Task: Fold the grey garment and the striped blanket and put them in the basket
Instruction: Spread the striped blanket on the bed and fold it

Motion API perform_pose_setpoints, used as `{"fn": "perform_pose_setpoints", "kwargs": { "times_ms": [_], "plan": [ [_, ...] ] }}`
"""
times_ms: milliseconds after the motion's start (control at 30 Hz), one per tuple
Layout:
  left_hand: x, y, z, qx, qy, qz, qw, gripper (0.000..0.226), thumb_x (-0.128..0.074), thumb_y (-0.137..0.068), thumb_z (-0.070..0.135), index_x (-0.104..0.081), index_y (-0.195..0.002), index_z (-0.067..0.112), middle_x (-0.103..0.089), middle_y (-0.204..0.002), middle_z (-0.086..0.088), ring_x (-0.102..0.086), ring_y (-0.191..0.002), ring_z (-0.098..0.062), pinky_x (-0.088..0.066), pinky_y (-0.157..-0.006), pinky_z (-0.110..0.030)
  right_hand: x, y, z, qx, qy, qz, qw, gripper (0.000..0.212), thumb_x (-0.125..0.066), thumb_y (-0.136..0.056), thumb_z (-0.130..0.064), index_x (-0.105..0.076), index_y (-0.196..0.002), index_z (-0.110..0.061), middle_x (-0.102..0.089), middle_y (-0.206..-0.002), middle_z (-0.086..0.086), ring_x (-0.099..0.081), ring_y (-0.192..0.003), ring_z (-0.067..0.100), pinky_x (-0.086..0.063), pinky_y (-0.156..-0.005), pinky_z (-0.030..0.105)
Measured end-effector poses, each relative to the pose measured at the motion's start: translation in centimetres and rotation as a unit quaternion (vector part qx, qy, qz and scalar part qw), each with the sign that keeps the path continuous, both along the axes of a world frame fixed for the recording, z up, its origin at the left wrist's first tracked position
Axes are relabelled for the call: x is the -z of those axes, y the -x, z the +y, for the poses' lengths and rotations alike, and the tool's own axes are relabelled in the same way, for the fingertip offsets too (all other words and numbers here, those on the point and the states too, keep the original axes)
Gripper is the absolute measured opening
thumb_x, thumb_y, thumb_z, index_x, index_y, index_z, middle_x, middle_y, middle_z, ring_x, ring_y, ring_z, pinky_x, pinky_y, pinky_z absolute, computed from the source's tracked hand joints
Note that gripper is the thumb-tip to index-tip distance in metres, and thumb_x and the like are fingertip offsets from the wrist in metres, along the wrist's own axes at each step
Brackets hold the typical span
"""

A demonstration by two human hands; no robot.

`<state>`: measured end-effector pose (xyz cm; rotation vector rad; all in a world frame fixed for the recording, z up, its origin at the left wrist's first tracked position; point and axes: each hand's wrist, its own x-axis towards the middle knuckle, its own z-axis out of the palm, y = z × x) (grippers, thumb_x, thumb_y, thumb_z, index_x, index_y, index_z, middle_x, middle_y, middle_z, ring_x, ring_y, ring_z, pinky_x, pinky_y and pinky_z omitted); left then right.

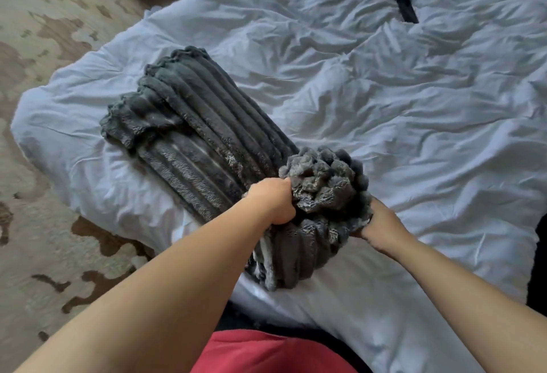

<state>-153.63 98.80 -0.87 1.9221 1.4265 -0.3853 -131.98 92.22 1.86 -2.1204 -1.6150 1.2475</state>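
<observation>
While gripping the striped blanket [207,124], left hand [273,202] and right hand [377,224] bunch its end.

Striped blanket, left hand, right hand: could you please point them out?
striped blanket [207,124], head view, on its flat ribbed top
left hand [273,203], head view, on its knuckles
right hand [381,224], head view, on its back

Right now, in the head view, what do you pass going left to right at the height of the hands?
Patterned carpet → left hand → bunched end of the striped blanket, held in both grips → right hand → dark shape at the frame edge.
</observation>
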Motion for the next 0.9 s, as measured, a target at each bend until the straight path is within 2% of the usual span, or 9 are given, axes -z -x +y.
{"fn": "perform_pose_setpoints", "kwargs": {
  "times_ms": [100,200,300,400,533,633,733,833,900],
  "plan": [
    [0.5,0.3,-0.1,0.004,0.020,-0.021,1.000,0.046,-0.051,-0.081,0.021,-0.051,-0.127,0.016,-0.062,-0.116,-0.011,-0.059,-0.106,-0.032,-0.049,-0.081,-0.034,0.3,1.3,2.3,-0.053,-0.083,-0.001,0.995,0.065,-0.081,-0.066,-0.011,-0.055,-0.126,-0.017,-0.059,-0.125,0.002,-0.053,-0.120,0.019,-0.045,-0.099,0.030],
    [1.6,1.7,0.8,-0.055,0.112,-0.068,0.990,0.055,-0.042,-0.086,0.010,-0.042,-0.141,0.016,-0.057,-0.128,-0.015,-0.055,-0.115,-0.032,-0.044,-0.088,-0.025,0.9,2.0,4.1,-0.103,-0.077,-0.047,0.991,0.102,-0.085,-0.065,-0.021,-0.029,-0.150,-0.016,-0.029,-0.155,0.005,-0.026,-0.142,0.018,-0.024,-0.117,0.035],
    [2.9,3.0,1.4,-0.088,0.195,-0.096,0.972,0.038,-0.046,-0.082,0.000,-0.062,-0.116,0.006,-0.062,-0.118,-0.015,-0.058,-0.107,-0.030,-0.047,-0.086,-0.028,1.8,2.7,5.5,-0.162,-0.027,-0.087,0.983,0.117,-0.083,-0.062,-0.043,-0.010,-0.153,-0.031,-0.008,-0.161,-0.005,-0.004,-0.147,0.012,-0.016,-0.119,0.044],
    [4.0,4.3,2.0,-0.138,0.257,-0.100,0.951,0.013,-0.057,-0.067,-0.007,-0.066,-0.062,0.000,-0.059,-0.077,-0.014,-0.055,-0.069,-0.027,-0.046,-0.059,-0.024,3.0,4.9,7.5,-0.116,0.027,-0.072,0.990,0.114,-0.075,-0.056,-0.068,-0.011,-0.148,-0.047,-0.035,-0.152,-0.008,-0.032,-0.138,0.013,-0.035,-0.107,0.036],
    [2.2,4.5,3.1,-0.155,0.285,-0.094,0.941,0.026,-0.061,-0.073,-0.001,-0.069,-0.097,-0.009,-0.059,-0.085,-0.016,-0.056,-0.072,-0.029,-0.041,-0.048,-0.018,6.4,8.6,10.0,-0.118,0.040,-0.201,0.972,0.078,-0.065,-0.079,-0.027,-0.027,-0.146,-0.026,-0.045,-0.140,0.008,-0.042,-0.127,0.032,-0.041,-0.101,0.044],
    [0.1,4.3,2.5,-0.254,0.086,-0.068,0.961,0.049,-0.054,-0.080,0.022,-0.051,-0.126,0.006,-0.052,-0.124,-0.017,-0.053,-0.111,-0.036,-0.045,-0.082,-0.032,7.6,10.4,12.0,-0.125,0.081,-0.255,0.955,0.065,-0.058,-0.084,-0.023,-0.029,-0.142,-0.019,-0.043,-0.136,0.013,-0.040,-0.125,0.033,-0.039,-0.096,0.042],
    [-3.0,2.8,-0.6,-0.132,-0.195,-0.102,0.966,0.038,-0.046,-0.080,0.043,-0.057,-0.105,0.016,-0.056,-0.108,-0.008,-0.054,-0.100,-0.033,-0.042,-0.085,-0.043,8.0,10.9,13.4,-0.132,0.104,-0.271,0.948,0.052,-0.052,-0.086,-0.020,-0.035,-0.135,-0.014,-0.045,-0.132,0.017,-0.043,-0.122,0.037,-0.041,-0.096,0.047],
    [-3.1,1.8,-1.7,0.022,-0.076,-0.025,0.997,0.070,-0.044,-0.076,0.076,-0.060,-0.110,0.017,-0.058,-0.112,-0.006,-0.050,-0.113,-0.030,-0.021,-0.108,-0.053,8.0,10.5,14.2,-0.125,0.131,-0.259,0.949,0.046,-0.049,-0.086,-0.018,-0.038,-0.130,-0.013,-0.047,-0.131,0.018,-0.045,-0.120,0.039,-0.043,-0.097,0.050],
    [-2.0,2.2,-1.1,0.051,-0.059,0.034,0.996,0.074,-0.050,-0.073,0.075,-0.055,-0.116,0.015,-0.055,-0.118,-0.007,-0.045,-0.119,-0.030,-0.013,-0.112,-0.055,8.2,10.3,14.4,-0.125,0.139,-0.246,0.951,0.044,-0.049,-0.086,-0.019,-0.040,-0.128,-0.013,-0.048,-0.130,0.018,-0.047,-0.118,0.039,-0.042,-0.098,0.051]
  ]
}}
